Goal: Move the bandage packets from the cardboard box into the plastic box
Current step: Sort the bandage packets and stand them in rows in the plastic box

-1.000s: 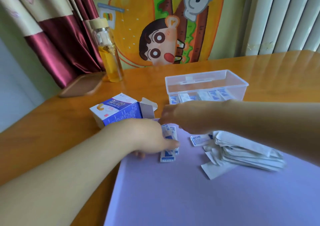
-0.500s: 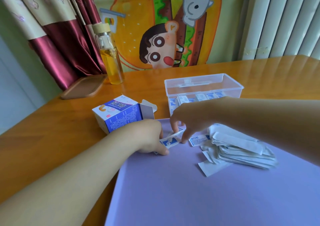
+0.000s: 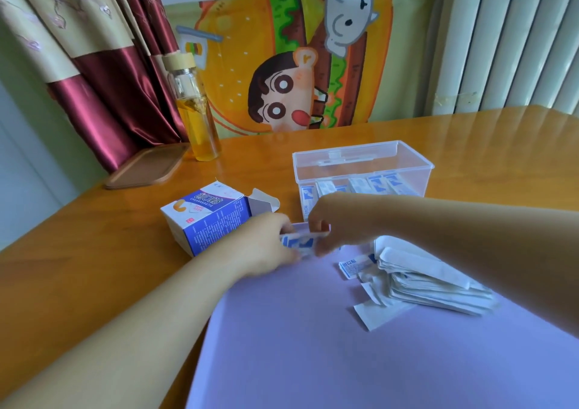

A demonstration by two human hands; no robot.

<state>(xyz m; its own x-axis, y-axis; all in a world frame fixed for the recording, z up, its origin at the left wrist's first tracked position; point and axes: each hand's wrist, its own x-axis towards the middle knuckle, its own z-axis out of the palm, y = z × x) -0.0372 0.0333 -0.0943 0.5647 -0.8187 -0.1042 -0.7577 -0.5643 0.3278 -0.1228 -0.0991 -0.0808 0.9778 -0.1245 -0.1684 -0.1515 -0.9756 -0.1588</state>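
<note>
We count one cardboard box (image 3: pixel 206 220), one plastic box (image 3: pixel 363 165), one bottle (image 3: pixel 195 111), one wooden tray (image 3: pixel 145 170), one purple mat (image 3: pixel 344 346), two hands; stacked packets (image 3: pixel 432 280) too overlapped to count.

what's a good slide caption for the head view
Both hands grip bandage packets between cardboard box and plastic box.

- The cardboard box (image 3: pixel 208 219) carries blue Chinese characters on its white top — too blurred to make out — with a Latin line beneath, roughly "CHUANGKOUTIE".
- Its blue side holds small white print — illegible.
</note>
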